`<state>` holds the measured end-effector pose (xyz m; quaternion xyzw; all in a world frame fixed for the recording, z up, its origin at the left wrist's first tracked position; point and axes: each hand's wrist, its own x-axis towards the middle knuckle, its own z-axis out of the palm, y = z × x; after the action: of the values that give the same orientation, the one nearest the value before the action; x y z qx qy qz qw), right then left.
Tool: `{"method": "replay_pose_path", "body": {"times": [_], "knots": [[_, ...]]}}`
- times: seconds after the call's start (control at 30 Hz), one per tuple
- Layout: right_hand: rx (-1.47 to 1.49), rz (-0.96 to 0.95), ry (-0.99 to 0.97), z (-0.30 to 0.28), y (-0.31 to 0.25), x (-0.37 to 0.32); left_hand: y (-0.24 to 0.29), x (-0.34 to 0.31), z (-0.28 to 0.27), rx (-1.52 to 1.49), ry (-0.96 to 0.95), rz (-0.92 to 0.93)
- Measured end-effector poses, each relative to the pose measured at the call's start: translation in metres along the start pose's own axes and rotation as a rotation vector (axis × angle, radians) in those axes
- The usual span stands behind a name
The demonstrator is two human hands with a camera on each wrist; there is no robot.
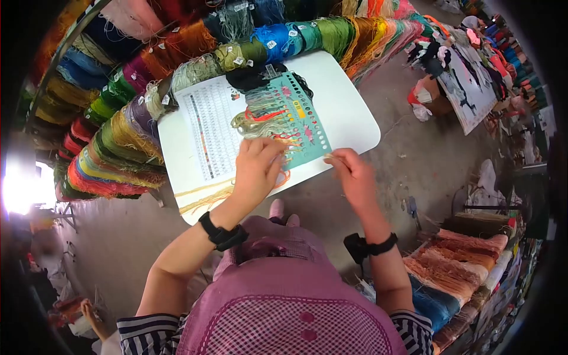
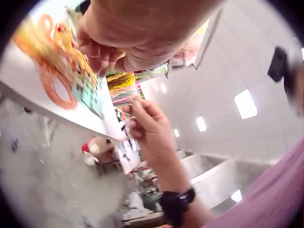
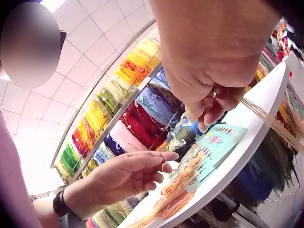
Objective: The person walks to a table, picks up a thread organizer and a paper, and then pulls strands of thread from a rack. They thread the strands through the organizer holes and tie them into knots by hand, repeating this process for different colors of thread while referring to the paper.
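Observation:
A teal card (image 1: 309,155) with rows of holes, printed flowers and a yellow label lies on the white table (image 1: 349,106). Embroidery threads (image 1: 263,124) in black, grey, beige and red hang from its left holes. My left hand (image 1: 255,168) is over the lower threads by the card's left edge, its fingers loosely bent. Beyond the card's lower right corner, my right hand (image 1: 353,177) pinches several thin tan strands (image 3: 259,111), which trail from the fingers past the table edge. Peach and orange threads (image 3: 178,194) lie along the card in the right wrist view.
A printed number chart (image 1: 207,130) lies left of the card. Yellow thread lengths (image 1: 204,198) lie at the table's near left corner. Racks of coloured skeins (image 1: 136,127) border the table at the left and back. More skeins (image 1: 458,260) are piled at the right.

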<state>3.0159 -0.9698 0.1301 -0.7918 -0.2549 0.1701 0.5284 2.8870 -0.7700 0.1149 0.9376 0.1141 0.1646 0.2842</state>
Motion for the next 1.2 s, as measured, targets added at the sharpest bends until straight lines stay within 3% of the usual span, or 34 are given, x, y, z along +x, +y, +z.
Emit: {"method": "replay_pose_path", "body": {"times": [0.03,0.07,0.1,0.13,0.17,0.23,0.3,0.43,0.5,0.67,0.8,0.87,0.93,1.07,1.2], "knots": [[0.001,0.001,-0.007,0.006,0.006,0.01,0.003,0.001,0.007,-0.229,-0.005,-0.102],[-0.036,-0.136,-0.004,0.013,0.013,0.02,0.005,0.002,0.015,-0.23,-0.001,-0.11],[-0.074,-0.274,-0.001,0.018,0.019,0.028,0.007,0.003,0.023,-0.649,-0.145,-0.454],[-0.078,-0.274,-0.008,0.022,0.026,0.034,0.009,0.004,0.027,-1.068,-0.293,-0.798],[-0.164,-0.309,-0.041,0.025,0.032,0.04,0.009,0.006,0.03,-1.076,-0.289,-0.801],[-0.263,-0.35,-0.081,0.026,0.044,0.049,0.011,0.014,0.034,-1.383,-0.354,-0.948],[-0.416,-0.589,-0.117,0.026,0.052,0.05,0.013,0.014,0.041,-1.375,-0.316,-0.932],[-0.331,-0.742,-0.212,0.017,0.044,0.053,0.021,0.018,0.043,-1.226,-0.206,-0.807],[-0.18,-0.47,-0.292,0.008,0.033,0.057,0.028,0.023,0.04,-1.16,-0.17,-0.789],[-0.056,-0.368,-0.433,-0.01,0.047,0.08,0.048,0.038,0.064,-1.186,-0.029,-0.796],[-0.042,-0.304,-0.548,-0.019,0.056,0.095,0.057,0.038,0.07,-1.109,0.021,-0.911],[-0.026,-0.299,-0.59,-0.02,0.061,0.1,0.061,0.03,0.07,-1.098,0.1,-0.944],[-0.015,-0.295,-0.638,-0.02,0.067,0.105,0.064,0.018,0.068,-1.298,0.322,-0.952],[-0.031,-0.46,-0.636,-0.014,0.073,0.109,0.079,0.005,0.06,-1.594,0.487,-0.864],[-0.044,-0.525,-0.613,-0.012,0.074,0.111,0.081,0.01,0.054,-1.622,0.419,-0.823]]}}
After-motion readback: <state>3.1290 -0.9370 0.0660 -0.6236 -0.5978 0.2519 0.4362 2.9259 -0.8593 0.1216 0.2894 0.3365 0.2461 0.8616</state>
